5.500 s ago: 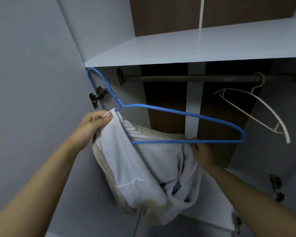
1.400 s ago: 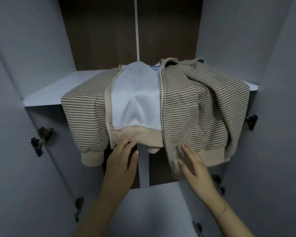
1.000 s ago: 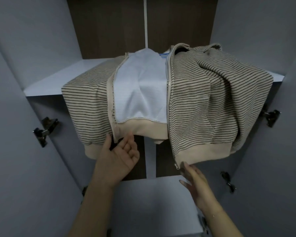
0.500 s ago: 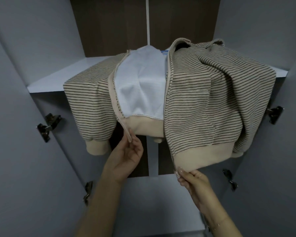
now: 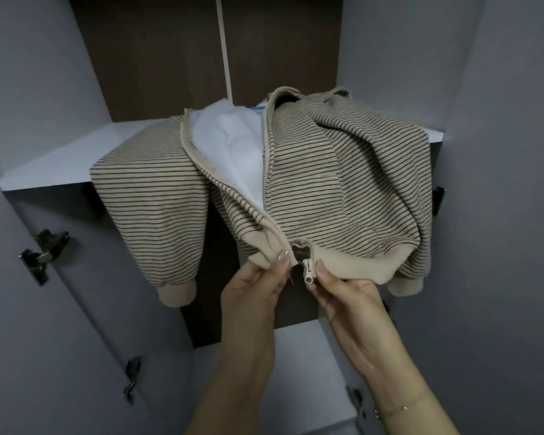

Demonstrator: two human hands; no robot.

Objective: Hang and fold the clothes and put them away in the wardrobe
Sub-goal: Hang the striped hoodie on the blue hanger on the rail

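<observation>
- One striped jacket [image 5: 333, 183] lies on my screen, spread over the front edge of the white shelf [image 5: 60, 164] inside the wardrobe [image 5: 44, 73], its hem and one sleeve hanging below the edge.
- Two hands work at the hem: my left hand [image 5: 252, 293] pinches the left front's bottom corner; my right hand [image 5: 349, 296] pinches the zipper slider [image 5: 307, 270] on the right front, thumb above it on the ribbing.
- Four door hinges [image 5: 43, 252] show: two on the left side, two on the right.
- The two zipper ends sit just beside each other, a small gap between them; above, the fronts spread apart over white lining [image 5: 230, 146].
- A second shelf [image 5: 299, 356] sits lower, with open room beneath the hanging hem.
- The right sleeve is mostly buried in folds, and the jacket's collar is hard to make out.
</observation>
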